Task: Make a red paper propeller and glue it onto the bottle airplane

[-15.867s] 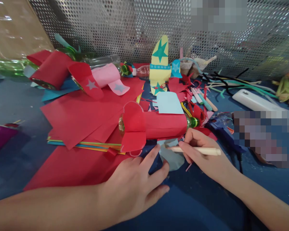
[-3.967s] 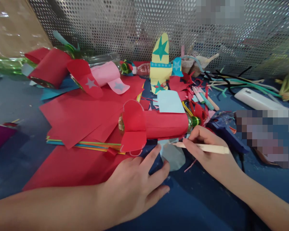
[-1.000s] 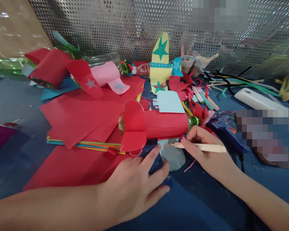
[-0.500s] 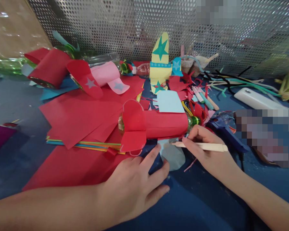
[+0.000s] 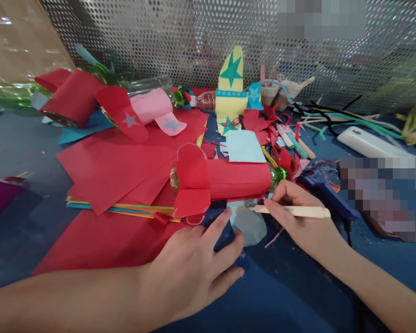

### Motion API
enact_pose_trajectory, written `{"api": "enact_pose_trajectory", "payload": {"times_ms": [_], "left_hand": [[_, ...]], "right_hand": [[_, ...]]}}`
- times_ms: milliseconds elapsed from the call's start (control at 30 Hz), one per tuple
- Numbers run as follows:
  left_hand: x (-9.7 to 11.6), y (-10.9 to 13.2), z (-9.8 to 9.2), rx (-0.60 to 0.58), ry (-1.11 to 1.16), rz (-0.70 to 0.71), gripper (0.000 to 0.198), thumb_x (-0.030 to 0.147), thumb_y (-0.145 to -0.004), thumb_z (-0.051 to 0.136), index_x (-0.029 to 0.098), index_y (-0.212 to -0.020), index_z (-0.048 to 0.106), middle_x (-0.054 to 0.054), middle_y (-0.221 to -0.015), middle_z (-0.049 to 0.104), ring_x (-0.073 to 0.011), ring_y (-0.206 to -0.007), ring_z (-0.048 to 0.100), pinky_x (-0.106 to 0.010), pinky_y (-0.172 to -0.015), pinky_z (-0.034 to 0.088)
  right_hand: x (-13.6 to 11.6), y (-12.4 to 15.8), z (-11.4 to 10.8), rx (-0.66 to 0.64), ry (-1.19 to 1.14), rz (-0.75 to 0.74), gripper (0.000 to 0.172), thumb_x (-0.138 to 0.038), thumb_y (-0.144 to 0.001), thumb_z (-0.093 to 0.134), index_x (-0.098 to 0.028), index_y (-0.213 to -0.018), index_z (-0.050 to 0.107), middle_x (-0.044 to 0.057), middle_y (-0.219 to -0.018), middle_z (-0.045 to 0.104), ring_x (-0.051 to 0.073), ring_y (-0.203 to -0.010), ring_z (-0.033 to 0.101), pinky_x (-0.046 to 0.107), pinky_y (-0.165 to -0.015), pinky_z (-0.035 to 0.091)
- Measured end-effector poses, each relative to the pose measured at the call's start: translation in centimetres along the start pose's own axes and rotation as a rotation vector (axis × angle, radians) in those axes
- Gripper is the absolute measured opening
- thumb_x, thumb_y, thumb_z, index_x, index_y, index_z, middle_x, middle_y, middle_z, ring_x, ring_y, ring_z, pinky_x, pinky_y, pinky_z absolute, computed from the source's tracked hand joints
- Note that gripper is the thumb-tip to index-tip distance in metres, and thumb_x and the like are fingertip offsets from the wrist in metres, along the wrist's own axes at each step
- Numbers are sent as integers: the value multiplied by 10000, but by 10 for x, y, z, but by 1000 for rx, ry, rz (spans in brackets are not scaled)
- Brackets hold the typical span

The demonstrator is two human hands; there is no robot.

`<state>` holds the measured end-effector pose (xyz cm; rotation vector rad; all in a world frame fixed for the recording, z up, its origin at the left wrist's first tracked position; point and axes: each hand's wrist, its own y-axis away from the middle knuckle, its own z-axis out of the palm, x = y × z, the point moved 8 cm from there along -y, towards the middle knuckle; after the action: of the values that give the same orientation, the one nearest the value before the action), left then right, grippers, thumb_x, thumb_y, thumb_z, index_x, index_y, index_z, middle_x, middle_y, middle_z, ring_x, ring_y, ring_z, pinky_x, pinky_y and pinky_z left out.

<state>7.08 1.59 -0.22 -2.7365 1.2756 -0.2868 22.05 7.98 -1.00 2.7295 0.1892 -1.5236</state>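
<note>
A cream-coloured marker (image 5: 311, 212) is pinched in my right hand (image 5: 298, 208), its tip pointing left over a pale blue paper piece (image 5: 251, 231) with a rounded end. My left hand (image 5: 199, 266) lies with fingers spread, the index fingertip at that paper's left edge. Just beyond both hands, a green bottle wrapped in red paper (image 5: 241, 178) lies on its side, its neck to the right. Red rounded paper fins (image 5: 193, 201) sit at its left end. Another light blue paper piece (image 5: 245, 147) sticks out from its far side.
Stacked coloured paper, mostly red sheets (image 5: 125, 162), spreads to the left. Behind stand a yellow paper-covered bottle (image 5: 230, 99) and more wrapped bottles (image 5: 72, 97) before a perforated metal screen (image 5: 194, 37). Paper scraps, markers (image 5: 298, 144) and a dark blue glue gun (image 5: 329, 189) lie right.
The marker and my right hand have shifted very slightly to the right. My left hand and the wrapped bottle look unmoved.
</note>
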Motion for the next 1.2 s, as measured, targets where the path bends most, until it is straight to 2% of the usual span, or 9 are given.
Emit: {"api": "enact_pose_trajectory", "payload": {"times_ms": [1200], "left_hand": [[-1,1,0,2,-20,3,340,361,-915,410,219,-1178,573,-216,-1282,510,-242,-671,653,-414,-540,548]], "right_hand": [[-2,1,-1,-3,23,4,248,-198,-820,543,-217,-632,384,-92,-510,368,66,-438,345,187,-401,263]]}}
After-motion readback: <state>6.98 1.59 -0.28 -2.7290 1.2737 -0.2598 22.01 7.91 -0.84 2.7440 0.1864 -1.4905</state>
